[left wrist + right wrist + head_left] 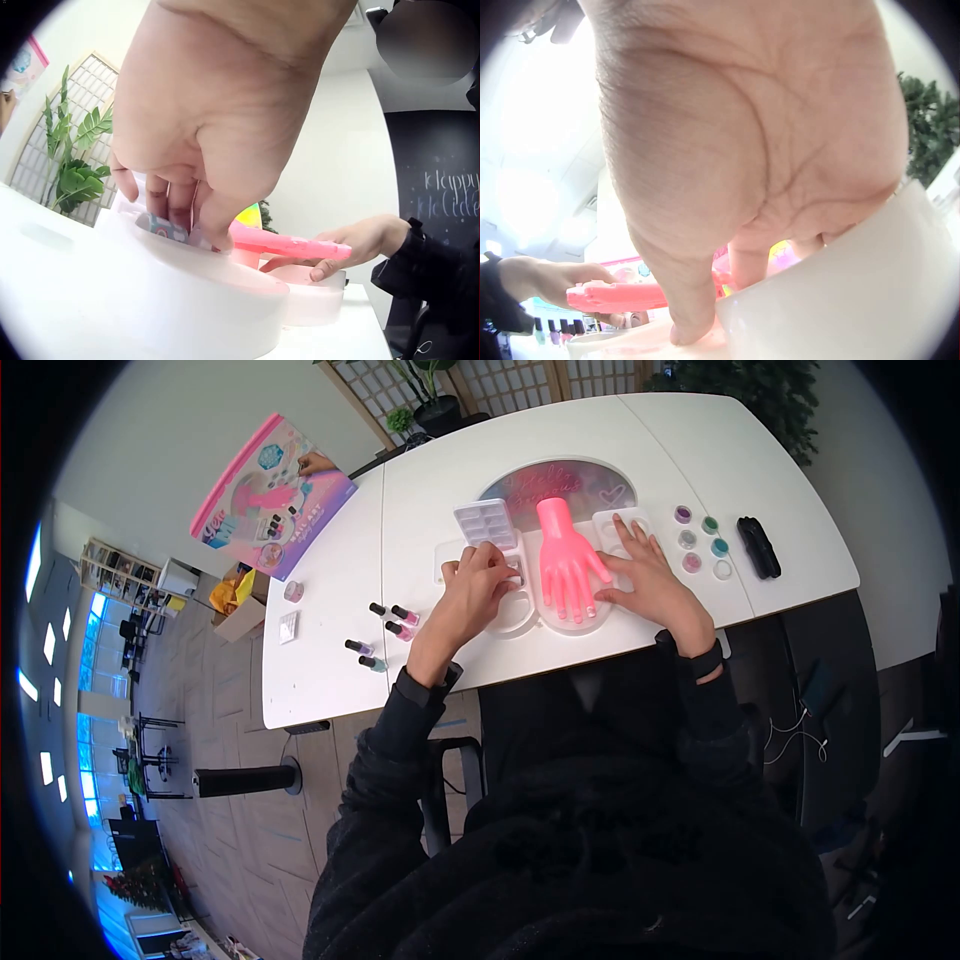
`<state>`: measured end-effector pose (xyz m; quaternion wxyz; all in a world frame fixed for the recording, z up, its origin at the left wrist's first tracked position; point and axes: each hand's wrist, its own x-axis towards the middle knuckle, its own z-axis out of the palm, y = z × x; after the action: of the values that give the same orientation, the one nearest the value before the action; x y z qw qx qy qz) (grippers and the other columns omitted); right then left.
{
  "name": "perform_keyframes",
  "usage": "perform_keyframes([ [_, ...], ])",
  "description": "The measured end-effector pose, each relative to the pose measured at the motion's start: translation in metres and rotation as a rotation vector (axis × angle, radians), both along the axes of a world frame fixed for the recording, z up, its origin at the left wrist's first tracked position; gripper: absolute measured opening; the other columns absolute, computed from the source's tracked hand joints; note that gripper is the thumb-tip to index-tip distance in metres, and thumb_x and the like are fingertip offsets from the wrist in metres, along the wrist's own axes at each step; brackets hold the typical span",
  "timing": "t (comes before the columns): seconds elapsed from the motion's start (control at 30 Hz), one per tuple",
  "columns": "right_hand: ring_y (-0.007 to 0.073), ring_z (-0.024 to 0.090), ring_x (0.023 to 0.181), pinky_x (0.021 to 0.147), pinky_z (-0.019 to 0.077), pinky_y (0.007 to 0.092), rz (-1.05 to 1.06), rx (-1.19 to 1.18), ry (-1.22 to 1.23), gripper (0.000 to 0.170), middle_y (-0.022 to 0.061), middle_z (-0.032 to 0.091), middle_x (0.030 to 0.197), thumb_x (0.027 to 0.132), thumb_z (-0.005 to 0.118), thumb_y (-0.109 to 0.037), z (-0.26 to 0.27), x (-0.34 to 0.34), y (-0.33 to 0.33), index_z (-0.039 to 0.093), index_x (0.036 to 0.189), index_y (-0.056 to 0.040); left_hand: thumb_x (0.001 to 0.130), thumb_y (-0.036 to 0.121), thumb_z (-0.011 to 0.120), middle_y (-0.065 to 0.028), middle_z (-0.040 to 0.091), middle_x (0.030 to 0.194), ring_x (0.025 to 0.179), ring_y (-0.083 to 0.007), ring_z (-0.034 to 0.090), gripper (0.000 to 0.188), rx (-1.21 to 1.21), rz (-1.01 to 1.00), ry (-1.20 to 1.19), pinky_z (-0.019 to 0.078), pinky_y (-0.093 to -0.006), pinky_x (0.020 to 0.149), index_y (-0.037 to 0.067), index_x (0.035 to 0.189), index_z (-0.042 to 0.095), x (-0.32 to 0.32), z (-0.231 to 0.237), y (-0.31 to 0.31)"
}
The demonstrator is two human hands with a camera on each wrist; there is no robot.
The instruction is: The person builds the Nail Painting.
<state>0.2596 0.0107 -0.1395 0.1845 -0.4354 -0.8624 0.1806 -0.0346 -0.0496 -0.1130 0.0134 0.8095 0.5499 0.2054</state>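
Note:
A pink model hand lies palm-down in the middle of a white plastic nail station. My left hand is over the station's left part, thumb and fingers pinching a small grey-blue patterned piece close over the white rim; its exact kind cannot be told. Just beyond the left hand stands a raised clear compartment lid. My right hand rests on the station's right part, fingers spread, beside the pink model hand. In the right wrist view its thumb touches the pale base.
Several nail polish bottles stand at left on the white table. Small glitter pots and a black case lie at right. A printed toy box, a small jar and a small packet are far left.

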Motion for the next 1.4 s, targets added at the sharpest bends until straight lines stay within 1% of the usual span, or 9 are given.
perform_keyframes([
  [0.13,0.0431,0.013,0.155,0.126,0.013,0.0491,-0.006,-0.003,0.002,0.058,0.0219,0.017,0.167,0.083,0.079,-0.041,0.001,-0.001,-0.001,0.066,0.136,-0.0238,0.085,0.007,0.075,-0.003,0.066,0.101,0.099,-0.022,0.06,0.018,-0.014,0.011,0.014,0.0344,-0.0426,0.09,0.009,0.103,0.073,0.001,0.001,0.002],
  [0.23,0.0423,0.009,0.156,0.125,0.0104,0.0507,0.002,-0.045,-0.022,0.058,0.0185,0.01,0.17,0.087,0.076,-0.041,0.009,-0.001,-0.004,0.063,0.139,-0.0198,0.082,0.006,0.077,-0.0028,0.063,0.098,0.098,-0.0225,0.059,0.014,-0.05,0.099,-0.169,0.0343,-0.0419,0.09,0.008,0.096,0.074,0.006,0.011,-0.003],
  [0.33,0.043,0.013,0.155,0.126,0.0133,0.0491,-0.005,0.001,-0.002,0.058,0.0216,0.017,0.168,0.083,0.079,-0.041,0.001,-0.001,-0.001,0.065,0.136,-0.0243,0.081,0.004,0.077,-0.006,0.063,0.098,0.096,-0.0257,0.06,0.013,0.099,0.084,-0.055,0.0404,-0.0421,0.087,0.006,0.094,0.075,0.005,0.011,-0.004],
  [0.5,0.043,0.013,0.155,0.126,0.0136,0.0493,-0.002,0.008,0.006,0.057,0.0216,0.017,0.168,0.084,0.078,-0.041,-0.001,-0.001,-0.001,0.065,0.136,-0.0244,0.08,-0.005,0.073,-0.013,0.062,0.1,0.093,-0.0338,0.063,0.021,0.096,0.005,-0.173,0.0519,-0.0414,0.081,0.0,0.1,0.074,0.003,0.003,-0.008],
  [0.83,0.0421,0.012,0.155,0.126,0.0129,0.0495,-0.004,-0.004,-0.006,0.058,0.0211,0.016,0.168,0.084,0.078,-0.041,0.001,-0.001,-0.001,0.064,0.138,-0.0257,0.078,-0.01,0.067,-0.0146,0.07,0.094,0.092,-0.0347,0.066,0.024,0.078,0.041,-0.205,0.0528,-0.0421,0.081,0.0,0.099,0.074,-0.005,0.004,-0.012],
  [1.1,0.0427,0.013,0.155,0.126,0.0126,0.0495,0.001,0.003,0.003,0.058,0.0214,0.017,0.168,0.083,0.079,-0.041,0.0,-0.001,-0.001,0.065,0.137,-0.0246,0.08,-0.005,0.067,-0.0132,0.073,0.089,0.083,-0.0333,0.069,0.018,0.113,0.069,-0.154,0.0526,-0.0435,0.07,0.004,0.094,0.074,-0.001,0.003,-0.01],
  [1.23,0.0427,0.013,0.155,0.126,0.0126,0.0493,0.009,-0.018,0.007,0.057,0.0215,0.017,0.168,0.083,0.079,-0.04,0.004,0.0,-0.002,0.065,0.137,-0.024,0.08,-0.007,0.066,-0.015,0.072,0.089,0.081,-0.0341,0.069,0.018,0.059,0.054,-0.113,0.0537,-0.0429,0.071,0.002,0.094,0.073,-0.005,0.002,-0.003],
  [1.3,0.0428,0.013,0.155,0.126,0.0126,0.0492,0.013,-0.014,0.004,0.057,0.0215,0.017,0.168,0.083,0.079,-0.04,0.003,0.0,-0.002,0.065,0.137,-0.0241,0.08,-0.013,0.064,-0.0196,0.072,0.089,0.082,-0.036,0.071,0.018,-0.031,0.015,-0.244,0.0554,-0.0409,0.075,-0.004,0.095,0.069,-0.009,0.001,0.0],
  [1.4,0.0429,0.013,0.155,0.126,0.0126,0.049,0.01,-0.01,0.012,0.057,0.0215,0.017,0.168,0.083,0.078,-0.04,0.002,0.0,-0.001,0.065,0.137,-0.024,0.079,-0.012,0.066,-0.0165,0.07,0.089,0.081,-0.038,0.07,0.016,-0.03,0.026,-0.354,0.0549,-0.0419,0.073,-0.004,0.092,0.069,-0.004,0.009,-0.005],
])
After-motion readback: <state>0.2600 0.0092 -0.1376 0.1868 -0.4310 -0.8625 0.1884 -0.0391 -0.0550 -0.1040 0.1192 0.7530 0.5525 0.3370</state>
